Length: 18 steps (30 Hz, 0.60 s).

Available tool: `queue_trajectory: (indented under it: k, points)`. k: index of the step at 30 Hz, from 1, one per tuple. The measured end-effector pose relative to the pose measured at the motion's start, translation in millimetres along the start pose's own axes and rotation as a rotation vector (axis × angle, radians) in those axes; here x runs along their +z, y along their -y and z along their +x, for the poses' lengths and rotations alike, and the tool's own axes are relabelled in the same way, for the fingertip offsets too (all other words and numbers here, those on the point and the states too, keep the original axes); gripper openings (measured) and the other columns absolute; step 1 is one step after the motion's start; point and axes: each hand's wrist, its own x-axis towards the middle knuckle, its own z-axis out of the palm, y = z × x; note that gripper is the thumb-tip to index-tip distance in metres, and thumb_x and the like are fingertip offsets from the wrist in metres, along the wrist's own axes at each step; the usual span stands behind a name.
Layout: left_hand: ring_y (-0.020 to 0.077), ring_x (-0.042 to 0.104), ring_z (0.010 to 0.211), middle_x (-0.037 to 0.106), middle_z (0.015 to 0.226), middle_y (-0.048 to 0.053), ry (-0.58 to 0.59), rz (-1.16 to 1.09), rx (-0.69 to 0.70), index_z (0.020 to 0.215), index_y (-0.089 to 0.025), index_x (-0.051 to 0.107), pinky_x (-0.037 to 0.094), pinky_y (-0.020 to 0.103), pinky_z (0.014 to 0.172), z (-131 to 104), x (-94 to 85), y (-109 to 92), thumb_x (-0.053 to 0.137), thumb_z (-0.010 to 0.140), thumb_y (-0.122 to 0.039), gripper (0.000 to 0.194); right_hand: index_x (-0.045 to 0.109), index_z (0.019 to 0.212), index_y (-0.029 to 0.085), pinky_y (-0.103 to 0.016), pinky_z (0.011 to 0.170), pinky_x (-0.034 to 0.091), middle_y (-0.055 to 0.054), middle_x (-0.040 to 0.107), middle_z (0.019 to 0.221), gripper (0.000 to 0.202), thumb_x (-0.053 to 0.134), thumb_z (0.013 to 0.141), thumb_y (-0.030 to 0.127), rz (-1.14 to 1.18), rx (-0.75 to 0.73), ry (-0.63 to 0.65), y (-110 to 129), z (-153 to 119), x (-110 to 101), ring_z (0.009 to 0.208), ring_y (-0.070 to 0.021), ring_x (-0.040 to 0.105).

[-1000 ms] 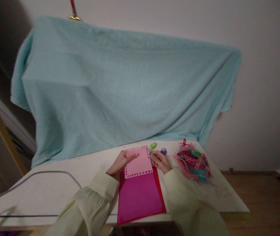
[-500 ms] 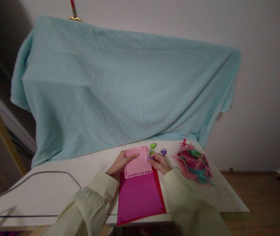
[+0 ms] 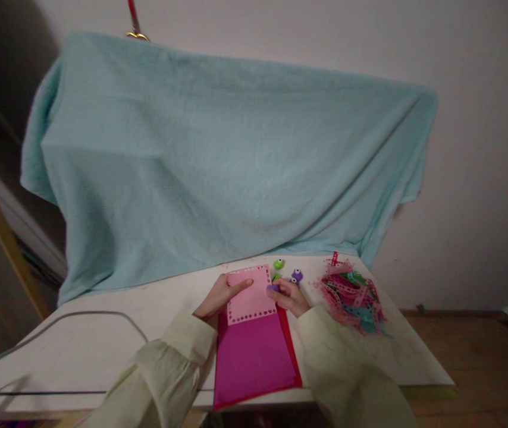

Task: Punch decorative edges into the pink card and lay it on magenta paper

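A light pink sheet of paper [image 3: 251, 300] has small shapes punched along its edges. My left hand [image 3: 220, 295] grips its left side, thumb on top and fingers underneath. At the sheet's right edge, my right hand [image 3: 293, 299] pinches a small purple craft punch [image 3: 272, 288] between thumb and fingers. Magenta paper [image 3: 254, 359] lies beneath the pink sheet, with a red sheet [image 3: 296, 371] showing along its right side. Just beyond my right hand are a green punch [image 3: 278, 263], a second green one [image 3: 276, 277] partly covered, and another purple punch [image 3: 297, 274] with eye-like spots.
A heap of punched paper strips [image 3: 356, 300] in pink, green and blue lies on the white table [image 3: 397, 351] at right. A light blue towel [image 3: 236, 160] hangs behind the table. A grey cable [image 3: 84, 312] curves across the left side.
Almost nothing differs. Both hands keep their grip on the pink sheet and the purple punch at its right edge; the view has shifted very slightly.
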Motion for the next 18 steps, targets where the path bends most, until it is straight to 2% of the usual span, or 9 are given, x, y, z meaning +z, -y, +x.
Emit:
queue_trajectory:
  k: [9,13,18]
  points:
    - [0.0225,0.067,0.07,0.073,0.085,0.013,0.001,0.062,0.023,0.096,-0.009,0.071,0.051,0.028,0.059,0.4,-5.6,3.8,0.072,0.073,-0.045,0.043,0.06,0.082,0.02,-0.02,0.043,0.023,0.004,0.054,0.065,0.032,0.076,0.067,0.043,-0.024,-0.039,0.026,-2.7,0.8,-3.2,0.047,-0.0071,0.038]
    - [0.0213,0.066,0.065,0.073,0.079,0.012,-0.012,0.096,0.015,0.09,-0.008,0.072,0.048,0.027,0.055,2.3,-9.1,8.4,0.071,0.073,-0.047,0.042,0.061,0.082,0.018,-0.02,0.044,0.023,0.004,0.05,0.063,0.031,0.075,0.069,0.042,-0.008,-0.033,0.066,-2.8,0.5,-3.0,0.048,-0.0068,0.036]
    - [0.0226,0.066,0.067,0.073,0.082,0.014,-0.016,0.075,0.025,0.094,-0.007,0.071,0.049,0.028,0.056,2.2,-7.9,9.0,0.071,0.074,-0.047,0.045,0.062,0.082,0.018,-0.02,0.044,0.023,0.005,0.046,0.062,0.029,0.075,0.07,0.041,-0.002,-0.024,0.08,-2.0,0.5,-2.4,0.048,-0.0065,0.033]
